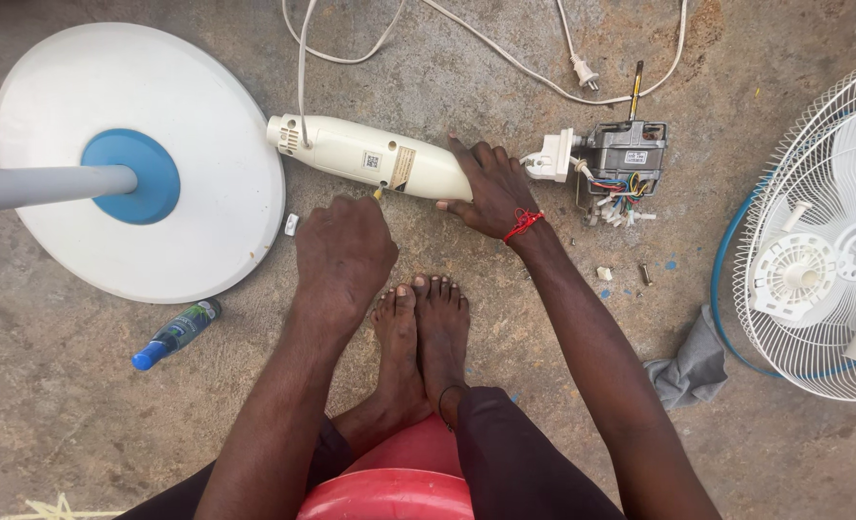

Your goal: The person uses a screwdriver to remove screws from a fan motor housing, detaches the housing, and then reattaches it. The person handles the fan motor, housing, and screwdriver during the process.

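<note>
Hands (490, 188) on fan housing (375, 159)

Bare concrete floor (505, 77) lies open above the cream housing (370, 156), crossed only by loops of white cord (505, 48) and its plug (582, 69). To the left, the round fan base (139, 116) and its grey pole (33, 185) block the way; a small bottle (175, 334) lies below them. To the right, the motor (625, 149) with loose wires, scattered screws (645, 274), a grey rag (693, 366) and the fan grille (813, 241) crowd the floor. The feet (418, 327) fill the near middle.
</note>
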